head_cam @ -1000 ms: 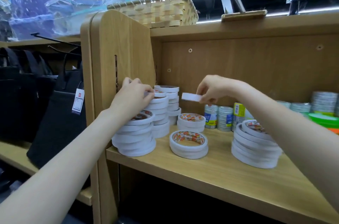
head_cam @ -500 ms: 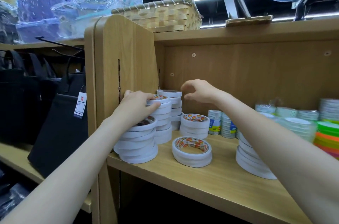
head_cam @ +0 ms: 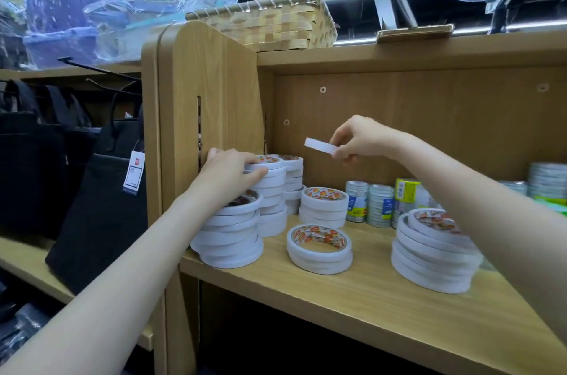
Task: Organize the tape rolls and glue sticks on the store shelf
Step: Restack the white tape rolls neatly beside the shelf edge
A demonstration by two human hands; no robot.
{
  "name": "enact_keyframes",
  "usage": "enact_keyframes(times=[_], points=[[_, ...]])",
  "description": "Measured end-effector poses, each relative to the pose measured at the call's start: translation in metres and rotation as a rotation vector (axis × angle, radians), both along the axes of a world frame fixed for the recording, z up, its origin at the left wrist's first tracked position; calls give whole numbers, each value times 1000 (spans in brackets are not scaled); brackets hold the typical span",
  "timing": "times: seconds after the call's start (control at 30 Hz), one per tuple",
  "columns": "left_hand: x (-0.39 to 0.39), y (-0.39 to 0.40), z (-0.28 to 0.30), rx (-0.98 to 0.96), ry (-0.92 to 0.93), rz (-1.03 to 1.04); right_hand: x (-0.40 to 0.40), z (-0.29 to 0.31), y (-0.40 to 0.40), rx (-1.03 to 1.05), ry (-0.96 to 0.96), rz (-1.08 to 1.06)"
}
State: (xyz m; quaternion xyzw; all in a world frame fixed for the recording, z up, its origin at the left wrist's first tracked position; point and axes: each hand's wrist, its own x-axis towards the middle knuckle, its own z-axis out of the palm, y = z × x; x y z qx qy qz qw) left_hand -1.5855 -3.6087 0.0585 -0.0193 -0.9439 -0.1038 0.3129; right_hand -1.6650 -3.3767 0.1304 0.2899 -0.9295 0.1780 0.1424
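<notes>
Shelf, tape section: right hand (head_cam: 357, 141) pinched one white tape roll (head_cam: 320, 146) in the air above the stacks, left hand (head_cam: 228, 173) lay fingers-curved against the tall stack (head_cam: 270, 190); risk judged: careless placement toppling that narrow column.

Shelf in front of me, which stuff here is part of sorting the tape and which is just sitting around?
Part of the job:
- thin tape roll pinched in the right hand
- tall tape stack steadied by the left hand
- low tape stack at the shelf front
- wide tape stack on the right

Just sitting around:
- wicker basket on top
- black bag with a tag
</notes>
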Motion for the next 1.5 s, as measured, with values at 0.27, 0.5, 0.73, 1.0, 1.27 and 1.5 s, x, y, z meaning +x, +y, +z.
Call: enact_keyframes(times=[0.27,0.5,0.73,1.0,1.27,1.5], points=[[6,4,2,17,6,5,-3,-34,2,310,-157,18],[7,4,3,26,2,5,-21,-38,0,203,-250,4],[3,2,3,11,3,18,-29,-20,-39,63,-81,160],[6,5,3,-15,23,26,-61,-44,-67,13,-30,108],[8,6,3,13,-11,17,-24,1,-26,2,65,50],[14,7,6,66,-69,17,57,-2,29,254,-60,177]])
